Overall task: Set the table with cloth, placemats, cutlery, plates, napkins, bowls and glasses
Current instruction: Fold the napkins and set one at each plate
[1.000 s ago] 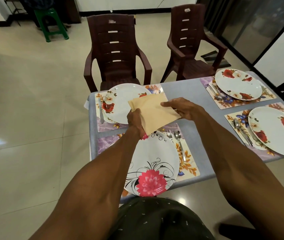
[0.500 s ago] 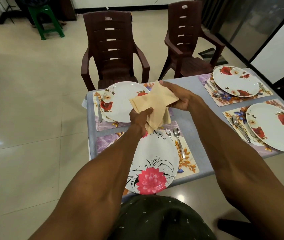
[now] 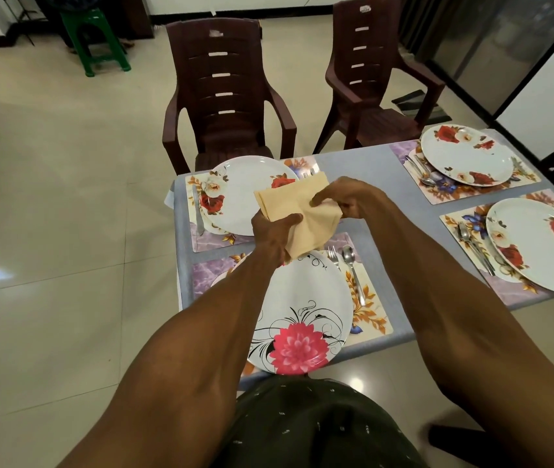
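Head view: napkin (image 3: 297,216) above table edge (image 3: 181,265).

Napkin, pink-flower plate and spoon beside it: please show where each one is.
napkin (image 3: 297,211), head view, on the folded cloth between the hands.
pink-flower plate (image 3: 306,298), head view, on its white middle.
spoon (image 3: 348,254), head view, on its bowl.

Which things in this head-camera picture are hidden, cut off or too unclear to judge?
- Near plate: its far-left part is hidden by the left hand and forearm.
- Napkin: its fold count is unclear; both hands cover parts, the right hand its right corner.
- Right plate: cut off by the picture's right edge.
- Cutlery beside the far-left plate: partly behind the napkin.
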